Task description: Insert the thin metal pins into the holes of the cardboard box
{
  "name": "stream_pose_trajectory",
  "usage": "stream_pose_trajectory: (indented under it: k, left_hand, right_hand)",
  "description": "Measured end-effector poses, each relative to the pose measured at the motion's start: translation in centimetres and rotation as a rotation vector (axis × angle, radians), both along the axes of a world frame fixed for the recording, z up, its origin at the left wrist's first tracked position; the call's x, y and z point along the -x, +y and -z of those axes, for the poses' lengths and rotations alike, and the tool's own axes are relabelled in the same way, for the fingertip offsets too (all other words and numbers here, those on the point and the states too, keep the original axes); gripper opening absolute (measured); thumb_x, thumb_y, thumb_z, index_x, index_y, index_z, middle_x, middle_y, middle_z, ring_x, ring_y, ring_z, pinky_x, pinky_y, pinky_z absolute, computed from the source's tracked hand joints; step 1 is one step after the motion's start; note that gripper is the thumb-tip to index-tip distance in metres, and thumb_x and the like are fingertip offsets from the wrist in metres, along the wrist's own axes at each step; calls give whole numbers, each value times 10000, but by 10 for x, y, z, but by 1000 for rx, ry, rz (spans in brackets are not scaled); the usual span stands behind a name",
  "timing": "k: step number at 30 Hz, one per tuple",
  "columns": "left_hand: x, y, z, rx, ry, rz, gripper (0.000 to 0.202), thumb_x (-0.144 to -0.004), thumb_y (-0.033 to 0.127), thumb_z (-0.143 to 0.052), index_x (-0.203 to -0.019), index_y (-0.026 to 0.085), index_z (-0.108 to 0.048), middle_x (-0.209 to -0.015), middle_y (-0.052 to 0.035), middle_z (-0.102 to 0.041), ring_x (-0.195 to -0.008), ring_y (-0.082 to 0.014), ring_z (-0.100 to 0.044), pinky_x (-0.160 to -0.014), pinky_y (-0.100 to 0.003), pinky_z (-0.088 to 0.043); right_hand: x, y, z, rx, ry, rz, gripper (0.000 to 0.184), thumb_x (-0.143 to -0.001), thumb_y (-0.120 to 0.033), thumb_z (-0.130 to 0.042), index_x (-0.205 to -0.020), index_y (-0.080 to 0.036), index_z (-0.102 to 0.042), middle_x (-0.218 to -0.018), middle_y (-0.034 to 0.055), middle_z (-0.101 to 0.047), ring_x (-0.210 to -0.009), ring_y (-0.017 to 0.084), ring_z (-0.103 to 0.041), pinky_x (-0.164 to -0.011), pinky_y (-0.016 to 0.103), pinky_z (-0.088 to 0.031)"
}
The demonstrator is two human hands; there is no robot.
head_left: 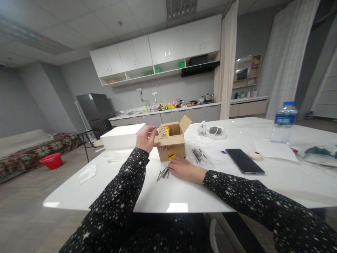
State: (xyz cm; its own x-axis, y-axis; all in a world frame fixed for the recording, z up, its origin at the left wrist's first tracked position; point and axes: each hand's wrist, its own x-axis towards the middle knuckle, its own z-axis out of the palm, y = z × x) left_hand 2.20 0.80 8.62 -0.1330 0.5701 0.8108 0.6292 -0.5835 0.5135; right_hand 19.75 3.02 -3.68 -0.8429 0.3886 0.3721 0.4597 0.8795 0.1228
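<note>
A small open cardboard box [172, 144] stands on the white table [184, 191]. My left hand [145, 138] is raised beside the box's left flap, fingers pinched together on a thin nail held over the opening. My right hand [185, 169] rests on the table just in front of the box, fingers curled at a loose pile of nails [163, 173]. More nails lie in a clear plastic bag [201, 155] to the right of the box.
A white flat box [121, 138] lies left of the cardboard box. A black phone [244, 161], a round tape roll [254, 155], paper and a water bottle [283, 122] sit at right. A white device [213, 130] lies behind. A kitchen counter [168, 109] runs along the far wall.
</note>
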Motion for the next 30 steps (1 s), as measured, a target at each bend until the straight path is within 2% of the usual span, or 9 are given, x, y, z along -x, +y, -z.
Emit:
stream_pose_trajectory:
  k: [4, 8, 17, 23, 30]
  left_hand:
    - [-8, 3, 8, 79, 108, -26, 180, -833, 325, -525, -886, 180, -619, -804, -37, -705, -676, -147, -676, -649, -249, -521]
    - [-10, 8, 15, 110, 202, -74, 167, -826, 324, -534, -900, 207, -629, -805, -34, -714, -726, -177, -675, -716, -282, -518]
    - [-13, 12, 11, 115, 235, -70, 141, -811, 274, -554, -912, 202, -622, -822, -26, -720, -744, -166, -677, -759, -285, -516]
    - [-14, 20, 15, 142, 233, -39, 126, -806, 254, -565, -904, 199, -620, -822, -31, -718, -743, -164, -678, -751, -287, -529]
    - [-17, 23, 15, 159, 300, -62, 112, -810, 228, -551, -902, 198, -608, -844, -31, -717, -762, -154, -674, -765, -283, -529]
  right_hand:
    - [2, -4, -4, 7, -7, 1, 268, -960, -237, -387, -959, -126, -631, -953, 118, -639, -900, 212, -584, -835, 342, -441]
    - [3, -5, -5, 18, 7, 4, 260, -958, -236, -393, -954, -127, -629, -955, 128, -638, -902, 217, -587, -842, 349, -437]
    - [4, -6, -5, 10, -3, 15, 275, -962, -253, -379, -958, -140, -630, -957, 111, -643, -899, 213, -586, -844, 347, -441]
    - [4, -9, -6, 9, 8, 15, 285, -966, -256, -368, -951, -138, -628, -955, 117, -644, -900, 222, -587, -834, 354, -443]
    - [5, -7, -4, 40, 5, 14, 268, -962, -242, -379, -970, -139, -626, -972, 117, -636, -917, 215, -579, -853, 350, -432]
